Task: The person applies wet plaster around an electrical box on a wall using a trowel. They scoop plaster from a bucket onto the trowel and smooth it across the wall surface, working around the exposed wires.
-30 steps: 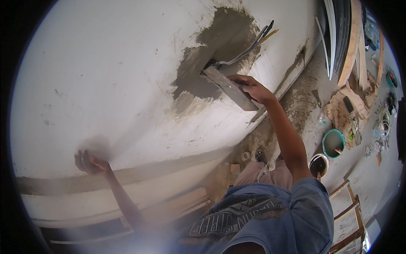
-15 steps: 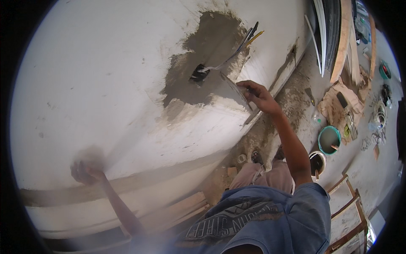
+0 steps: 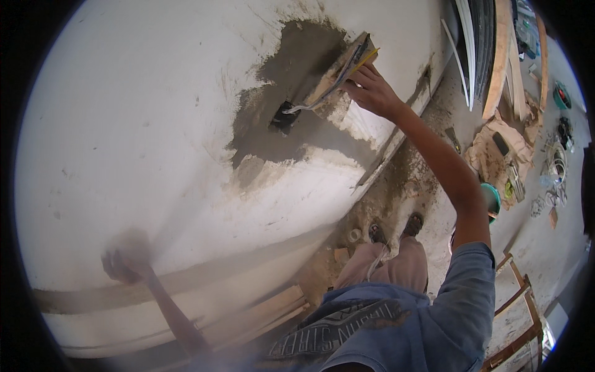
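Note:
My right hand (image 3: 374, 93) is closed on a flat, mortar-smeared plastering trowel (image 3: 331, 77), lifted over the right part of a grey mortar patch (image 3: 260, 127) on the white wall. Loose electrical wires (image 3: 322, 98) come out of a dark box opening (image 3: 283, 118) in that patch. They pass in front of the trowel blade, their ends by my fingers. Far off at lower left, my left hand (image 3: 126, 260) is up against the wall. Haze blurs its fingers, so their grip is unclear.
Rubble and dust line the wall's foot near my feet (image 3: 377, 234). To the right are a teal bucket (image 3: 494, 201), partly behind my arm, a crumpled brown sheet (image 3: 489, 149) with tools, and coiled cable (image 3: 558, 162). Boards (image 3: 501, 59) lean at upper right; a wooden frame (image 3: 527, 304) lies lower right.
My right hand has moved up along the wall with the trowel, which has turned from edge-on to showing its face behind the wires. My left hand stays at nearly the same spot.

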A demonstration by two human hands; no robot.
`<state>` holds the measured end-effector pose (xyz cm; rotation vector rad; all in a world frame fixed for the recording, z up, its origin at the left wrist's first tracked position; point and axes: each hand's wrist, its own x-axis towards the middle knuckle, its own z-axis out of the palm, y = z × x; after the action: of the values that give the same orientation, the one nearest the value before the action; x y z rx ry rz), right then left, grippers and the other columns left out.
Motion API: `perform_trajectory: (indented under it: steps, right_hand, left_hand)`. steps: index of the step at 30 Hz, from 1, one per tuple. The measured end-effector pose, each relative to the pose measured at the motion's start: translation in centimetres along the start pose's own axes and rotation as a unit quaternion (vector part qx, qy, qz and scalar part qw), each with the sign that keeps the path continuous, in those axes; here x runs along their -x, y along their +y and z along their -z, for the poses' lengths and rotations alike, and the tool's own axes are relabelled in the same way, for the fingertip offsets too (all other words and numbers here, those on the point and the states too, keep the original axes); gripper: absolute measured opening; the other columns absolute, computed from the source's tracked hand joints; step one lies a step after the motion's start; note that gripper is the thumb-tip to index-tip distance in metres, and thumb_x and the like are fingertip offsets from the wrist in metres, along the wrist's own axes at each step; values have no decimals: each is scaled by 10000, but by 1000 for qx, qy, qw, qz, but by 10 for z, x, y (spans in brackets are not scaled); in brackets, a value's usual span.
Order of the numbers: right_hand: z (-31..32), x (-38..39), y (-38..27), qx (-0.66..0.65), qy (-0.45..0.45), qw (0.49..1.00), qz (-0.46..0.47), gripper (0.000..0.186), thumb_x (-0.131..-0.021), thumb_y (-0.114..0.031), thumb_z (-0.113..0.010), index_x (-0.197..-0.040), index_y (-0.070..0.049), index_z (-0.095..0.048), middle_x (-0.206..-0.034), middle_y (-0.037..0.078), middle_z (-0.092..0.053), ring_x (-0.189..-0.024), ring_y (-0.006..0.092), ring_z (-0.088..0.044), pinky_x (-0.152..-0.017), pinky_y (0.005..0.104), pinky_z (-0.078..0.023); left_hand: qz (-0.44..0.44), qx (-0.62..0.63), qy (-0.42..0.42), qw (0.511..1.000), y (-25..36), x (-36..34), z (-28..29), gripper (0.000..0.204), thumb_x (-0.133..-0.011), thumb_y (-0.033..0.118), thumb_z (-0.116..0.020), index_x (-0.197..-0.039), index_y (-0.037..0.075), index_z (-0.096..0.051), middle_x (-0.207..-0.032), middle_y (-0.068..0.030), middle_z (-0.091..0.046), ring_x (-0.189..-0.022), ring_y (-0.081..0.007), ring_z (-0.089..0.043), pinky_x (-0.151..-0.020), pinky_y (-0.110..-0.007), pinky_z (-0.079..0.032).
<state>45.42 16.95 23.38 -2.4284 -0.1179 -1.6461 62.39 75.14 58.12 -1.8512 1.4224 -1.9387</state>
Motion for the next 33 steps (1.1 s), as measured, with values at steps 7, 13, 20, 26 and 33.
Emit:
perform_trajectory:
  steps: [7, 13, 20, 26, 33]
  right_hand:
    - [-21, -32, 15, 20, -4, 993, 114, 513, -711, -52, -709, -1206, -170, -655, -1097, 30, -576, -1085, 212, -573, -1025, 427, -456]
    - [-38, 7, 7, 35, -151, 987, 48, 446, -789, -120, -648, -1233, -166, -640, -1143, 28, -579, -1137, 225, -552, -1064, 436, -408]
    - [-29, 69, 9, 23, -147, 987, -58, 395, -777, -83, -638, -1155, -187, -687, -1135, 18, -598, -1151, 219, -549, -1063, 452, -404]
    - [1, -43, 1, 33, 12, 999, 7, 487, -684, -25, -732, -1109, -261, -712, -1071, 20, -607, -1045, 230, -589, -990, 434, -432]
    - [-20, -69, -1, 5, 12, 998, 68, 431, -665, -61, -741, -1057, -239, -722, -1050, 4, -593, -1040, 199, -574, -965, 397, -439]
  left_hand:
    - [1, -29, -18, 999, 13, -2, -2, 411, -1031, 323, -422, -1050, -25, -641, -1136, -165, -623, -1215, -330, -500, -1023, -499, -440]
    - [45, -20, -11, 999, 0, 10, -4, 401, -1043, 318, -394, -1071, -1, -636, -1181, -155, -604, -1248, -328, -479, -1029, -483, -438]
    - [38, -7, 5, 999, -7, 14, -4, 402, -1043, 331, -396, -1073, 14, -641, -1178, -159, -618, -1236, -325, -495, -1016, -484, -449]
    - [20, -15, 10, 1000, 3, 4, -10, 419, -1036, 341, -405, -1036, 3, -654, -1136, -153, -643, -1194, -330, -531, -1005, -494, -460]
    - [120, 11, 15, 993, -20, 30, -8, 420, -1032, 324, -382, -1029, 4, -653, -1110, -141, -658, -1183, -338, -536, -1000, -505, -453]
